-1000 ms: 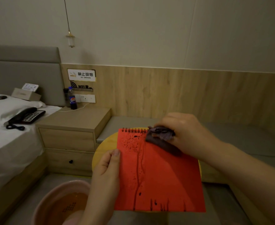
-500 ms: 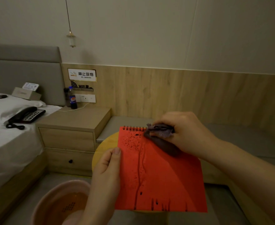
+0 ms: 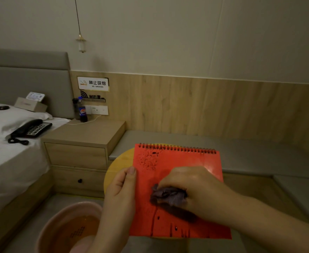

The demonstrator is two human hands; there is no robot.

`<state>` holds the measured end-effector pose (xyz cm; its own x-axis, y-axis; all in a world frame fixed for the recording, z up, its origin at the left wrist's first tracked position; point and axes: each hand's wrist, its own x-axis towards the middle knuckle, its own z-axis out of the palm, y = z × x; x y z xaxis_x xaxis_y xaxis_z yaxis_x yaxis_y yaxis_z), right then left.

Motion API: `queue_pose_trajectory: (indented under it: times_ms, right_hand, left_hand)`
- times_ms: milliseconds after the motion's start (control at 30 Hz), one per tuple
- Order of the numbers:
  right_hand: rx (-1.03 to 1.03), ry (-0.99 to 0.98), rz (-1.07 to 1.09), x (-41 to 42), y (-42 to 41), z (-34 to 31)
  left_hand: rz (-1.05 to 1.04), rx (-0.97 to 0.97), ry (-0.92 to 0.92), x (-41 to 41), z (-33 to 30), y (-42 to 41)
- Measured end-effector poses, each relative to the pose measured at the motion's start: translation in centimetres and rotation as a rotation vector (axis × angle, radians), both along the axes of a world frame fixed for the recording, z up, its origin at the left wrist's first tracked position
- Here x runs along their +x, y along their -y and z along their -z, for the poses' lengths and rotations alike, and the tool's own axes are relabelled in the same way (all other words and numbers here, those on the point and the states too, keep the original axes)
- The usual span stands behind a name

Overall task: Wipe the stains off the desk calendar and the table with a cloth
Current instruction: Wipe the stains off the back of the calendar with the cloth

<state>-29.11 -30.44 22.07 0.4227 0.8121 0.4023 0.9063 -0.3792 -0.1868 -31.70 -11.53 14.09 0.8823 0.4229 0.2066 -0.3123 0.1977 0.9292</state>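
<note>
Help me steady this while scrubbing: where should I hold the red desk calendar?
Pinch the desk calendar at its bare left edge, from the left, as the left hand does: that keeps fingers clear of the spiral top and the cloth under the right hand.

Dim, warm indoor light; soft shadows, faint glare on the red calendar (image 3: 179,181), wide-angle bending at edges, slightly soft.

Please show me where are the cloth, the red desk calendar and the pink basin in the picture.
cloth (image 3: 168,196): head view, on its crumpled purple middle.
desk calendar (image 3: 184,159): head view, on the bare red cover below the spiral.
pink basin (image 3: 46,229): head view, on its left rim.
</note>
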Motion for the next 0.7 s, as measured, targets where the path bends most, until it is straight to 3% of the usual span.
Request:
queue_pose_trajectory:
  times_ms: [267, 700]
  right_hand:
    - [-0.089, -0.042, -0.089, -1.7, 0.1, 1.1]
    - [-0.06, 0.041, 0.019, -1.1, 0.0, 0.4]
  left_hand:
    - [-0.029, 0.004, -0.064, 0.1, 0.3, -0.2]
    - [-0.015, 0.012, -0.034, -0.3, 0.2, -0.1]
